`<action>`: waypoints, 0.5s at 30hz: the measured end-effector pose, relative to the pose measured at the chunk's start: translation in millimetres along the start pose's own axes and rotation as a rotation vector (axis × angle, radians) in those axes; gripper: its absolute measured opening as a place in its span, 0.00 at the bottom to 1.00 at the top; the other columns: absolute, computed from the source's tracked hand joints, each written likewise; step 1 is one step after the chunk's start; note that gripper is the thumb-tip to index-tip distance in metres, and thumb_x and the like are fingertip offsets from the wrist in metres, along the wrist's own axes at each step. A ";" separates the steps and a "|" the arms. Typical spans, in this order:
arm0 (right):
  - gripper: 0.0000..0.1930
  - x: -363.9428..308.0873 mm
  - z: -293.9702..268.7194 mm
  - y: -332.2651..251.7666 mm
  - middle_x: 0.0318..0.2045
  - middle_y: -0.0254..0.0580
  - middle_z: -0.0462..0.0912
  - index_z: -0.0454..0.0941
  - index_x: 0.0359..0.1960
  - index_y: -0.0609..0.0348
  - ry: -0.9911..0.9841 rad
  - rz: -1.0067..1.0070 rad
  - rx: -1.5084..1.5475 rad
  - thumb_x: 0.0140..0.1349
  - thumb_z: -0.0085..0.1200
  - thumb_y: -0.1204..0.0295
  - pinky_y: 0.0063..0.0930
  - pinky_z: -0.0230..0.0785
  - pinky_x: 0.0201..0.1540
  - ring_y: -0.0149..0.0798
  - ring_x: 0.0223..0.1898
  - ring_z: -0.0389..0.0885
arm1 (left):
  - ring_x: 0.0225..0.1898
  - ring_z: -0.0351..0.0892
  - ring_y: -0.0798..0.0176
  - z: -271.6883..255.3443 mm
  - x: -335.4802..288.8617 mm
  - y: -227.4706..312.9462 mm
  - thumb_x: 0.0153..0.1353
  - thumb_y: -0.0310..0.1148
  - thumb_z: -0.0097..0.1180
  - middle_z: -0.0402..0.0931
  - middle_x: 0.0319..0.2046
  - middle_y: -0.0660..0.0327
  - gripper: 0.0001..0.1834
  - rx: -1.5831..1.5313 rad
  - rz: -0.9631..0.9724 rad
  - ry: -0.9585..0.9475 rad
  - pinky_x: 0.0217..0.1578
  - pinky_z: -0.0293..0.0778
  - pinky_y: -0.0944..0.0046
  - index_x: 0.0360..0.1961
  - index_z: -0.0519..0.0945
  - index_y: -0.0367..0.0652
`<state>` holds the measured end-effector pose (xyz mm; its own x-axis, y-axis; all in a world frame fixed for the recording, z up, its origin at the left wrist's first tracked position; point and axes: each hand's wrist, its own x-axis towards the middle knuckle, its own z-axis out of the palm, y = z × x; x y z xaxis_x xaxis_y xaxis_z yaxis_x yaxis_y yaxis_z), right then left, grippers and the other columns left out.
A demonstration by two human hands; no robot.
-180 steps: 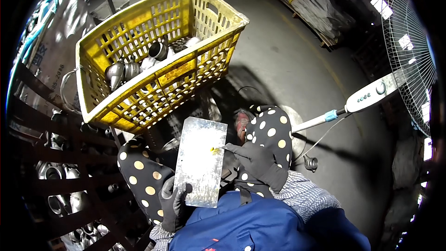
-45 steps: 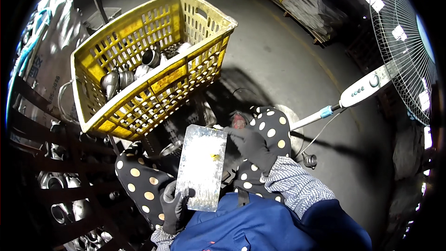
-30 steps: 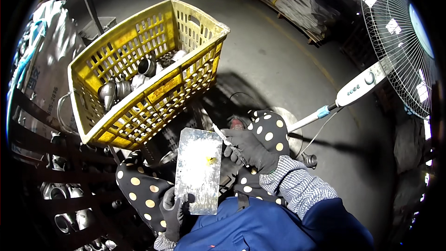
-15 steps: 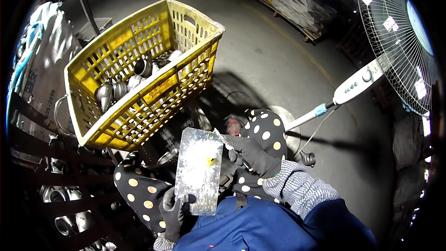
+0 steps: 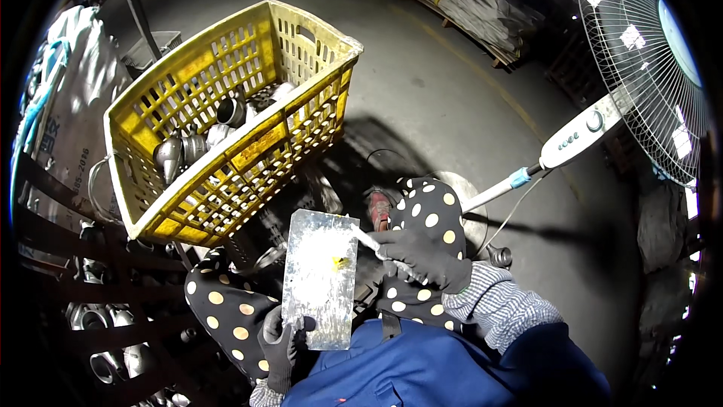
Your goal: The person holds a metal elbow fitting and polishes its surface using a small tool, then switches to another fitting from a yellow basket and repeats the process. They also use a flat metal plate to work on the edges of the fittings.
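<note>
A flat rectangular metal plate (image 5: 320, 286), scuffed and shiny with a small yellow smear, is tilted up above my lap. My left hand (image 5: 277, 339), in a dark glove, grips its lower left edge with the thumb on the face. On the other side my right hand (image 5: 425, 256), gloved too, is closed round a slim pale pen-like tool (image 5: 368, 240). The tool's tip is at the plate's upper right edge; whether it touches I cannot tell. Most of its shaft is hidden by my fingers.
A yellow plastic crate (image 5: 248, 151) stands ahead to the left, with several grey metal pipe fittings (image 5: 231, 111) inside. More fittings (image 5: 105, 365) lie behind dark bars at lower left. A standing fan (image 5: 580, 136) rises at the right. A wrapped load (image 5: 482, 12) sits on a pallet farther back.
My right hand has moved a little to the right and down with the pen-like tool, its tip leaving the plate's top corner. The plate has tilted slightly; my left hand stays put.
</note>
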<state>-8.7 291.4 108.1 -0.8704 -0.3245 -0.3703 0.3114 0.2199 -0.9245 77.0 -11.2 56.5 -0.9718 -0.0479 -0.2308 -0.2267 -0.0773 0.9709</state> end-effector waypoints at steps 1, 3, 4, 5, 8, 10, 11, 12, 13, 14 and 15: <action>0.20 -0.9 0.9 -6.4 0.25 0.33 0.77 0.71 0.57 0.60 0.103 0.051 0.035 0.63 0.49 0.72 0.18 0.66 0.28 0.22 0.25 0.72 | 0.40 0.76 0.68 -1.6 0.0 -2.1 0.57 0.25 0.54 0.77 0.39 0.56 0.18 -0.011 0.008 0.006 0.44 0.71 0.68 0.48 0.72 0.27; 0.20 7.9 -6.4 -5.8 0.26 0.33 0.77 0.71 0.57 0.60 0.134 -0.110 -0.119 0.63 0.50 0.72 0.20 0.67 0.31 0.23 0.26 0.73 | 0.40 0.76 0.68 -3.3 1.9 -6.6 0.56 0.24 0.54 0.77 0.39 0.56 0.18 -0.048 0.030 0.000 0.45 0.70 0.67 0.48 0.73 0.27; 0.18 4.7 -11.0 -9.0 0.26 0.36 0.80 0.74 0.55 0.57 0.149 -0.123 -0.210 0.62 0.51 0.71 0.22 0.68 0.31 0.27 0.26 0.76 | 0.40 0.76 0.67 -3.4 1.2 -6.2 0.56 0.24 0.54 0.77 0.40 0.56 0.18 -0.045 0.026 -0.006 0.45 0.70 0.67 0.48 0.73 0.27; 0.18 7.7 -15.3 -8.5 0.27 0.38 0.81 0.75 0.54 0.54 0.170 -0.166 -0.339 0.62 0.52 0.71 0.23 0.69 0.32 0.29 0.26 0.77 | 0.40 0.76 0.67 -3.2 0.9 -5.2 0.56 0.24 0.54 0.77 0.40 0.56 0.18 -0.043 0.023 -0.011 0.45 0.70 0.67 0.48 0.73 0.27; 0.16 18.6 -25.8 -14.5 0.28 0.47 0.83 0.79 0.50 0.44 0.188 -0.147 -0.696 0.59 0.53 0.69 0.27 0.70 0.32 0.38 0.26 0.80 | 0.42 0.76 0.67 -5.8 -0.3 -7.6 0.56 0.23 0.54 0.77 0.41 0.56 0.18 -0.019 0.043 -0.030 0.47 0.70 0.67 0.48 0.72 0.26; 0.16 31.8 -36.2 -17.4 0.28 0.47 0.83 0.79 0.50 0.44 0.243 -0.008 -0.833 0.59 0.52 0.68 0.27 0.70 0.32 0.38 0.26 0.80 | 0.43 0.75 0.66 -10.1 -2.7 -11.8 0.55 0.22 0.54 0.77 0.42 0.56 0.19 0.017 0.065 -0.024 0.49 0.69 0.66 0.49 0.72 0.26; 0.16 37.5 -43.2 -18.8 0.28 0.47 0.83 0.79 0.50 0.43 0.277 0.065 -0.908 0.59 0.52 0.68 0.27 0.71 0.33 0.38 0.26 0.80 | 0.44 0.75 0.66 -10.2 -2.6 -14.0 0.55 0.22 0.54 0.77 0.43 0.56 0.19 0.033 0.080 -0.017 0.49 0.69 0.66 0.49 0.72 0.26; 0.18 40.3 -51.4 -22.4 0.33 0.46 0.82 0.75 0.54 0.45 0.175 0.063 -0.894 0.62 0.48 0.65 0.31 0.71 0.38 0.42 0.33 0.81 | 0.45 0.75 0.66 -9.4 -1.9 -14.4 0.55 0.22 0.55 0.76 0.43 0.56 0.19 0.048 0.095 -0.010 0.50 0.69 0.66 0.49 0.72 0.26; 0.18 38.6 -53.5 -22.5 0.33 0.45 0.83 0.76 0.53 0.45 0.197 0.028 -0.819 0.62 0.48 0.65 0.31 0.71 0.38 0.41 0.33 0.81 | 0.45 0.75 0.66 -8.0 -0.1 -15.1 0.54 0.21 0.55 0.76 0.43 0.56 0.20 0.023 0.086 -0.006 0.50 0.68 0.66 0.49 0.72 0.26; 0.17 35.0 -55.3 -23.8 0.33 0.44 0.83 0.76 0.53 0.45 0.218 -0.007 -0.743 0.61 0.49 0.65 0.31 0.71 0.37 0.41 0.32 0.81 | 0.46 0.75 0.66 -5.1 2.5 -14.3 0.54 0.21 0.55 0.76 0.43 0.56 0.20 -0.002 0.078 -0.003 0.50 0.68 0.66 0.49 0.72 0.26; 0.17 36.8 -47.7 -26.2 0.33 0.43 0.83 0.77 0.52 0.45 0.209 -0.050 -0.647 0.60 0.50 0.65 0.31 0.71 0.37 0.40 0.32 0.81 | 0.46 0.75 0.66 -8.7 -1.8 -13.9 0.54 0.21 0.56 0.76 0.44 0.56 0.20 -0.005 0.060 0.027 0.51 0.68 0.66 0.49 0.72 0.26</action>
<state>-67.1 317.6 123.0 -0.9535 -0.1782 -0.2432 0.0347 0.7366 -0.6755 82.4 -18.7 42.9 -0.9815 -0.0794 -0.1741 -0.1679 -0.0784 0.9827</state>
